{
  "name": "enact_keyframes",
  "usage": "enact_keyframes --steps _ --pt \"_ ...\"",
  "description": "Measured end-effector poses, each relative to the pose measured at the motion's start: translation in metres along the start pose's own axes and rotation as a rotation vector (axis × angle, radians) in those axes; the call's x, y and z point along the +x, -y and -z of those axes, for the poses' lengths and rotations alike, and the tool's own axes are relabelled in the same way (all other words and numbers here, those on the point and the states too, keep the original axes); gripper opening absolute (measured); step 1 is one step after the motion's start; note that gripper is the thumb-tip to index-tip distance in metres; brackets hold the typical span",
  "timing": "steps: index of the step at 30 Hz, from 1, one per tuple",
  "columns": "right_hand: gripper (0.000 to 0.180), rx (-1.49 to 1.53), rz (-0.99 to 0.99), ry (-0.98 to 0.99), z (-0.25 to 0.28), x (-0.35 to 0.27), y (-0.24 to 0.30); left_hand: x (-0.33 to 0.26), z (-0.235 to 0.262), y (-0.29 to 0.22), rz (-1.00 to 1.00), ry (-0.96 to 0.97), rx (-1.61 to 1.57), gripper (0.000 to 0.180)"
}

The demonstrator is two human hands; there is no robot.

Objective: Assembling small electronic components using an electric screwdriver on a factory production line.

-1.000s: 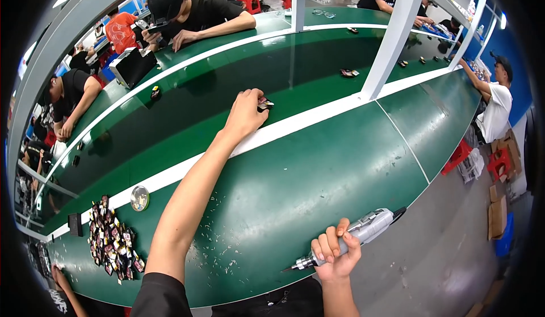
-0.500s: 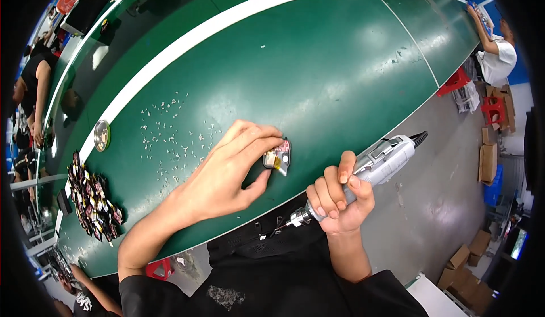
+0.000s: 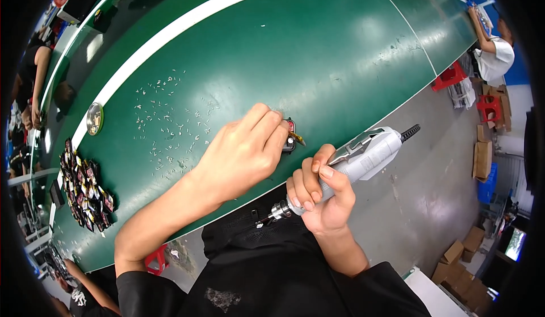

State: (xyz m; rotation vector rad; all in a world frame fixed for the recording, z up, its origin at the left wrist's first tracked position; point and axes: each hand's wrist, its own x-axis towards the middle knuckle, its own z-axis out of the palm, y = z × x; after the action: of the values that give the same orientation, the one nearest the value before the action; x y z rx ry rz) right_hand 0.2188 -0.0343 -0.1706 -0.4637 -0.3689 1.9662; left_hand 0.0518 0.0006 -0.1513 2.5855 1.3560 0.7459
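My left hand (image 3: 244, 146) is curled over the left side of a small dark electronic device (image 3: 290, 141) lying on the green table. Red and yellow parts show inside it, and a yellow-brown strip sticks out to its right. My fingers hide its left part, and the thumb is out of sight. Wrapped in my right hand (image 3: 323, 197) is a grey-white electric screwdriver (image 3: 363, 157), held off the table's near edge. Its bit (image 3: 261, 223) points left and down in front of my dark shirt, and its black cord leaves at the upper right.
A heap of small dark units (image 3: 84, 189) lies at the table's left, near a round shallow dish (image 3: 94, 118). Small white bits (image 3: 170, 124) are scattered left of my hand. Red stools (image 3: 449, 76) and cardboard boxes (image 3: 482, 152) stand on the right. Other people work around the table.
My left fingers have curled in tighter over the device, which has turned, and its yellow strip now sticks out rightward. The screwdriver has shifted slightly left in my right hand.
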Motion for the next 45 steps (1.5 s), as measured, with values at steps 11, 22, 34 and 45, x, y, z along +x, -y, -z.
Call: enact_keyframes --steps 11,22,34,45 --pt "0.007 -0.013 0.056 -0.123 -0.001 0.000 -0.010 -0.009 -0.009 -0.013 -0.090 -0.093 -0.066 0.032" --pt "0.013 -0.295 0.287 0.373 -0.023 0.037 0.088 -0.015 0.000 -0.016 -0.015 0.065 -0.127 0.039" --pt "0.019 -0.428 0.287 0.387 -0.002 0.072 0.073 -0.022 -0.007 -0.006 -0.052 0.043 -0.077 0.043" --pt "0.016 -0.611 0.232 0.425 -0.018 0.069 0.078 -0.021 -0.010 -0.007 -0.108 -0.025 -0.104 0.044"
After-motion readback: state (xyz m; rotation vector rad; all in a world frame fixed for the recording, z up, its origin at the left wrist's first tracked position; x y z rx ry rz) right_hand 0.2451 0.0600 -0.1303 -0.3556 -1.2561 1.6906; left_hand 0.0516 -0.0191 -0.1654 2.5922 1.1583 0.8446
